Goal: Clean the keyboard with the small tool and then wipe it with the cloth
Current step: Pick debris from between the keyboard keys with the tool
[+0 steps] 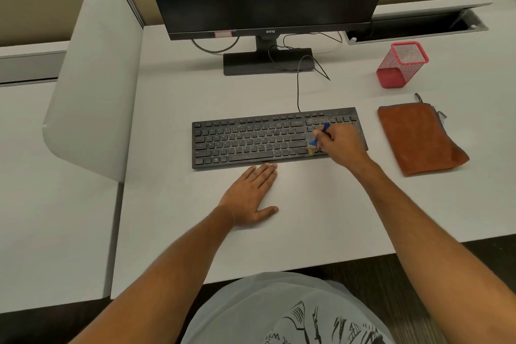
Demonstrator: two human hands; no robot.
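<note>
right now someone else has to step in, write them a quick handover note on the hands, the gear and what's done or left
Right hand grips the small blue-handled brush, bristles on the right end of the black keyboard.
Left hand lies flat on the white desk, fingertips at the keyboard's front edge.
Orange-brown cloth lies to the right of the keyboard, untouched.
Done: brushing is under way; how much is covered cannot be told.
Left: finish brushing, then wipe with the cloth.

Matt black plastic keyboard (251,138), soft rust cloth (421,138) (suede-like nap), red mesh cup (399,65)
</note>
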